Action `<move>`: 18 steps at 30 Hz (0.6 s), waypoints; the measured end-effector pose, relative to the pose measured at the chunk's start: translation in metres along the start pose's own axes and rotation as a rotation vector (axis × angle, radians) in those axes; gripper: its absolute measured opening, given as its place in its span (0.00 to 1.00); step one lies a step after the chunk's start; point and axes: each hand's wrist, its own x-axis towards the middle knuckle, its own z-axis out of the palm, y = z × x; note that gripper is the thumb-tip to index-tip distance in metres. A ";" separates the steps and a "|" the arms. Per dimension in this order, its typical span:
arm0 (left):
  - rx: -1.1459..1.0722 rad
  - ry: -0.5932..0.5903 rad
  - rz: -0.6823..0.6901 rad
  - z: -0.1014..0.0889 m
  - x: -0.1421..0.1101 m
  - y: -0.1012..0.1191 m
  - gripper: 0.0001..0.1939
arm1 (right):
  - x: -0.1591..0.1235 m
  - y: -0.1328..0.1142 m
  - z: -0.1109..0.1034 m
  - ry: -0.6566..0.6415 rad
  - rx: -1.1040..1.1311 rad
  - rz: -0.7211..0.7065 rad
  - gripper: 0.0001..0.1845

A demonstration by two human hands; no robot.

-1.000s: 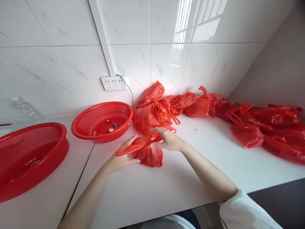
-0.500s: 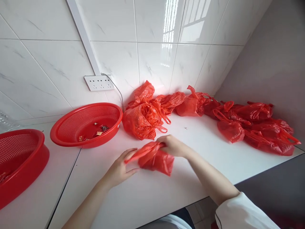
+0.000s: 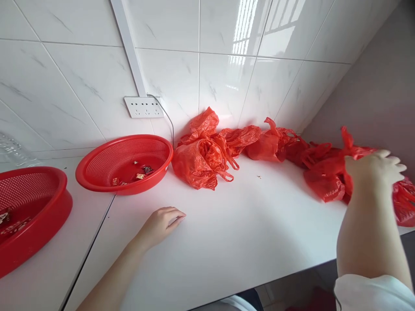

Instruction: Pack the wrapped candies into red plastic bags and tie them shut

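Note:
My right hand (image 3: 372, 170) is raised at the far right over a heap of red plastic bags (image 3: 324, 172), closed on a small red plastic bag (image 3: 348, 142) whose handle sticks up above the knuckles. My left hand (image 3: 162, 222) rests on the white counter (image 3: 243, 233), fingers loosely bent and apart, with nothing in it. The nearest thing to the left hand is a bulging red bag (image 3: 197, 164) behind it.
A row of red bags (image 3: 259, 142) lies along the tiled wall. A red mesh basket (image 3: 125, 162) with a few small items stands at the left, a second red basket (image 3: 29, 211) at the far left. A wall socket (image 3: 144, 106) has a cable hanging from it.
The right hand has carried the small red bag from the middle of the counter to the heap at the right. The left hand has let go and now rests on the counter.

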 end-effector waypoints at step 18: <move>-0.049 0.029 -0.027 -0.005 -0.002 0.007 0.14 | -0.007 -0.247 0.160 -0.237 -0.033 -0.384 0.24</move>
